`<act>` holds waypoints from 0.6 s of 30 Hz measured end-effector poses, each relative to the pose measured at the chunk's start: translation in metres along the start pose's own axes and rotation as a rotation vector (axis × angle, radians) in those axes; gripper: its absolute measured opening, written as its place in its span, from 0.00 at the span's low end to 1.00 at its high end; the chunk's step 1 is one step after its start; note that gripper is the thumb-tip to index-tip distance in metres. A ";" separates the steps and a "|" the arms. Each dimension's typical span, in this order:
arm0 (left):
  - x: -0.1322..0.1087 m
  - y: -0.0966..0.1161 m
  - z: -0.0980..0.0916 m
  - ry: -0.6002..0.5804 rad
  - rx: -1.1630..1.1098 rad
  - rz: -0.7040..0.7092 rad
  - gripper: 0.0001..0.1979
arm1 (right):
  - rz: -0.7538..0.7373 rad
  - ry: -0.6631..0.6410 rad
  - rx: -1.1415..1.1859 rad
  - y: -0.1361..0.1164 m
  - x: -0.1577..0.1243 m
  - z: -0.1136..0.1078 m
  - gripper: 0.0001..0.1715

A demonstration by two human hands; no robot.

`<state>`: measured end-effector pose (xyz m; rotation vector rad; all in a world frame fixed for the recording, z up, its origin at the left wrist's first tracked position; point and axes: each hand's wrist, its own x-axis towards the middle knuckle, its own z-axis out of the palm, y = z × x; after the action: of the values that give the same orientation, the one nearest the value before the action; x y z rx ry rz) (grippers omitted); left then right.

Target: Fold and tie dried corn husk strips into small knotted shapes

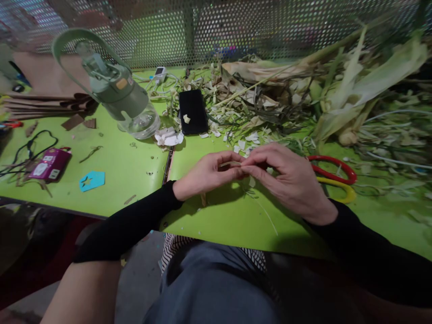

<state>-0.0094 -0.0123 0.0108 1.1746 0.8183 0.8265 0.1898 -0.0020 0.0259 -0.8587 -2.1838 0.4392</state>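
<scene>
Over the green table, the fingertips of my left hand (pixel 213 173) and my right hand (pixel 282 177) meet in a pinch. A thin pale strand (pixel 230 163) shows in the gap between my left thumb and forefinger and runs to where both hands close on it. The exact hold at the fingertips is partly hidden. Below them, another fine pale fibre (pixel 269 219) trails over the tabletop. Close to my right wrist lie scissors with one red and one yellow handle loop (pixel 353 176); their blades are out of sight.
Dry corn husks (pixel 351 94) and shredded scraps heap along the back right. A black phone (pixel 193 111), a green-lidded water bottle (pixel 123 96) and crumpled white tissue (pixel 168 136) stand or lie beyond my left hand. Further left are a purple box (pixel 51 164), a blue tag (pixel 92 181) and folded brown paper (pixel 47 105).
</scene>
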 end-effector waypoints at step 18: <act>0.007 -0.017 0.016 0.270 -0.452 0.107 0.13 | 0.722 -0.154 0.582 -0.010 -0.005 0.021 0.22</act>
<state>0.0093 -0.0165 -0.0033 0.7184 0.7384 1.2052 0.1723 -0.0132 0.0144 -1.2695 -1.6492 1.4442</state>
